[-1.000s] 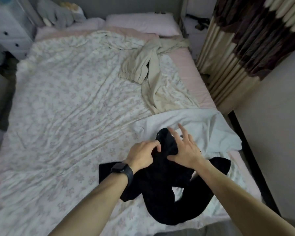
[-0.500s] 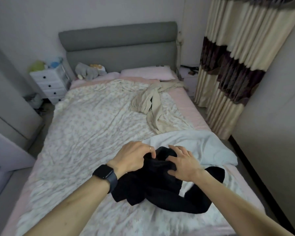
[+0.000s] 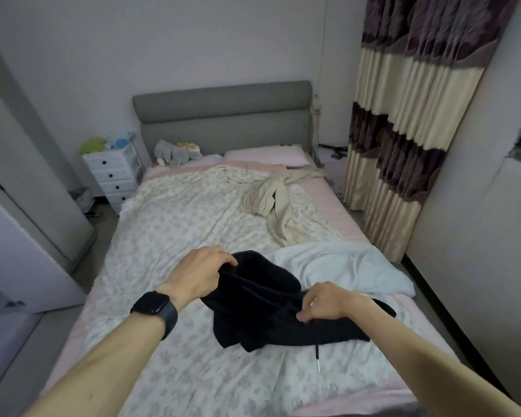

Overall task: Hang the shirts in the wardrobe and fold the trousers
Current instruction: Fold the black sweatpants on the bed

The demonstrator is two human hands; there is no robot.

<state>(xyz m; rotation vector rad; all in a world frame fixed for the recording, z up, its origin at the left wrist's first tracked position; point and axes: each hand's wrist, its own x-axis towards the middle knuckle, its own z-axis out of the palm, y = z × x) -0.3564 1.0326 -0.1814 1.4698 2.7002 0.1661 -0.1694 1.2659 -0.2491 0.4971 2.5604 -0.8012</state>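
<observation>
Early yet: your left hand and right hand pinch the bunched black garment, with the beige garment and white garment lying untouched beyond.

**Both hands gripping, arms stretched forward**

The left hand reaches further out, its fingers curled down and pinching an edge of the black garment. A dark watch bands its wrist. The right hand sits nearer, knuckles up, fingers bunched on the same cloth. Both forearms are bare
</observation>
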